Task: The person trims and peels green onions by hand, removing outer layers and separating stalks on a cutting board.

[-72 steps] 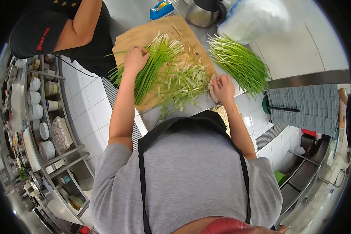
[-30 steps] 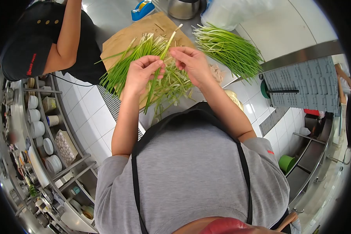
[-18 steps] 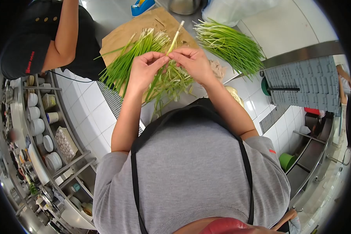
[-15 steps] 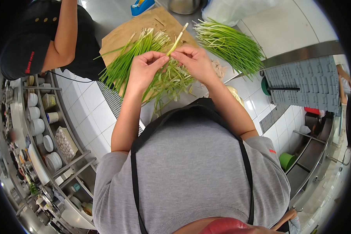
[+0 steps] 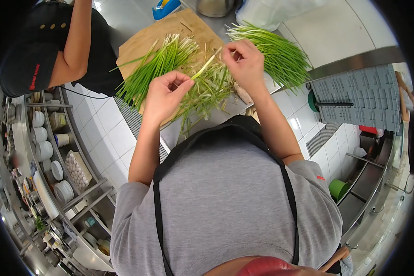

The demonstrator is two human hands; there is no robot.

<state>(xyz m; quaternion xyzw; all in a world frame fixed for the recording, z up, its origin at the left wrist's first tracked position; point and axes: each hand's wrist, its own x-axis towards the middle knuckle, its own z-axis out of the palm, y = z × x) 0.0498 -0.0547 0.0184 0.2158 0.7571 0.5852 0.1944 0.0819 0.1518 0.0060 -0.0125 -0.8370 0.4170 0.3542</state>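
My left hand (image 5: pixel 166 94) pinches a pale green onion stalk (image 5: pixel 206 64) between thumb and fingers, its white end pointing up and right. My right hand (image 5: pixel 244 63) is beside that white end, apart from the stalk, with thumb and fingers curled together; whatever they hold, if anything, is too small to name. Beyond my left hand, a bunch of green onions (image 5: pixel 163 62) lies on brown paper (image 5: pixel 138 46). Loose, wilted green peelings (image 5: pixel 207 94) are heaped below and between my hands. Another green onion bunch (image 5: pixel 276 53) rests to the right, white ends toward the upper left.
A blue tape dispenser (image 5: pixel 166 8), a metal pot (image 5: pixel 215 7) and a clear plastic bag (image 5: pixel 267 11) stand at the back. A co-worker in black (image 5: pixel 41 46) is close on the left. Shelves with white bowls (image 5: pixel 43 149) line the left side; a grey rack (image 5: pixel 359 96) is at right.
My right hand has come away from the stalk and moved up and right. My left hand has shifted slightly down and left, keeping the green onion.
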